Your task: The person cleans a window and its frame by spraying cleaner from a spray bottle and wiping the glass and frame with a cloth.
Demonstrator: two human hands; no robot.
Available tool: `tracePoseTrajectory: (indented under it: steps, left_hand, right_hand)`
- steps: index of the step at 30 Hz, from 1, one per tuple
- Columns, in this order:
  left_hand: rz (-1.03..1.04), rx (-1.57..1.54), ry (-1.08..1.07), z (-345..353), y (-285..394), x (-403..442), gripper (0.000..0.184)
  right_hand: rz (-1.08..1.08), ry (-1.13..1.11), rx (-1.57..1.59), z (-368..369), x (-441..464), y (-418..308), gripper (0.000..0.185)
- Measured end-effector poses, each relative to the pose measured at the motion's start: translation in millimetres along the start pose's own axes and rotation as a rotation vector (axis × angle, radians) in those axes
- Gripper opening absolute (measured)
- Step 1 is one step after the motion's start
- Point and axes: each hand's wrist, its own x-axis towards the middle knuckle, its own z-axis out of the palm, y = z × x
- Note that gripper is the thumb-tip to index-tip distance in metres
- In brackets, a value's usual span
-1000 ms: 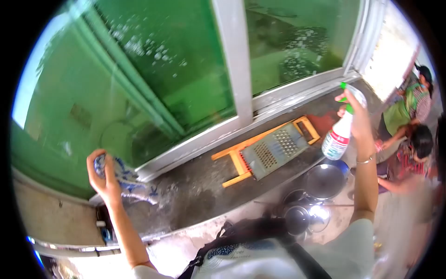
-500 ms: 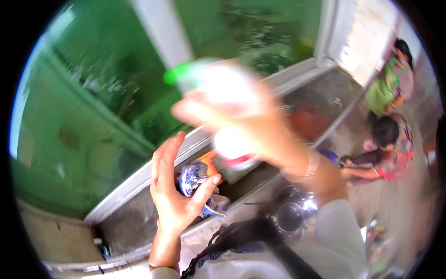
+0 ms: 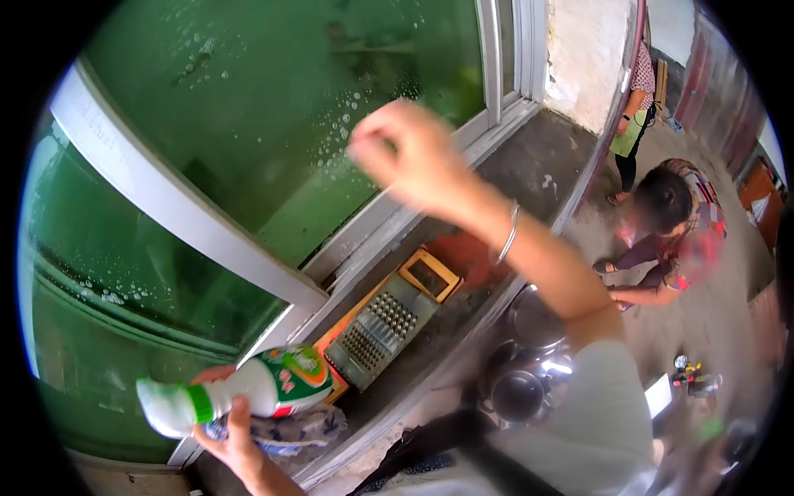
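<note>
My left hand (image 3: 234, 442) is closed around a white spray bottle (image 3: 255, 387) with a green collar and a green and orange label. The bottle lies tilted almost level, its head toward the left. A blue and white patterned cloth (image 3: 302, 431) is bunched under the bottle in the same hand. Raised before the window glass (image 3: 273, 107), my right hand (image 3: 418, 161) has its fingers curled in and slightly blurred; no object shows in it. Drops and foam spots dot the glass near this hand and on the lower left pane.
A metal grater (image 3: 382, 329) in an orange frame lies on the concrete sill (image 3: 529, 178). Dark metal pans (image 3: 519, 395) stand below the ledge. At right, one person (image 3: 674, 223) crouches and another person (image 3: 637, 107) stands behind. A window frame bar (image 3: 182, 198) crosses the view at left.
The spray bottle has passed from my right hand to my left, which also keeps the cloth. My right hand now has curled fingers near the glass. The view has shifted.
</note>
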Motion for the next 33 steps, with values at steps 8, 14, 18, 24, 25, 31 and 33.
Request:
tracePoseTrajectory:
  steps: [8, 14, 18, 24, 25, 31, 33]
  left_hand:
    - [-0.063, 0.154, 0.283, -19.4, 19.6, -18.3, 0.044]
    - [-0.127, 0.206, 0.392, -6.6, 25.7, -29.1, 0.042]
    - [-0.163, 0.271, 0.340, -6.7, 29.7, -30.8, 0.042]
    - [-0.150, 0.229, 0.294, 16.1, 34.2, -19.3, 0.045]
    - [-0.152, 0.232, 0.293, 17.4, 33.7, -18.5, 0.045]
    - [-0.158, 0.251, 0.284, 27.2, 35.0, -18.1, 0.045]
    - [-0.159, 0.249, 0.284, 31.3, 35.2, -18.5, 0.046]
  right_hand:
    - [0.618, 0.064, -0.745, -76.0, 31.4, 243.5, 0.030]
    - [0.674, -0.019, -0.860, -71.5, 40.9, 291.8, 0.027]
    - [0.681, -0.025, -0.873, -62.5, 32.1, 299.6, 0.026]
    - [0.609, 0.147, -0.777, -54.8, 16.9, 313.5, 0.028]
    - [0.608, 0.148, -0.780, -54.9, 15.9, 318.2, 0.028]
    - [0.530, 0.232, -0.756, -57.6, 13.0, 336.1, 0.027]
    - [0.555, 0.252, -0.748, -64.1, 15.1, 343.8, 0.027]
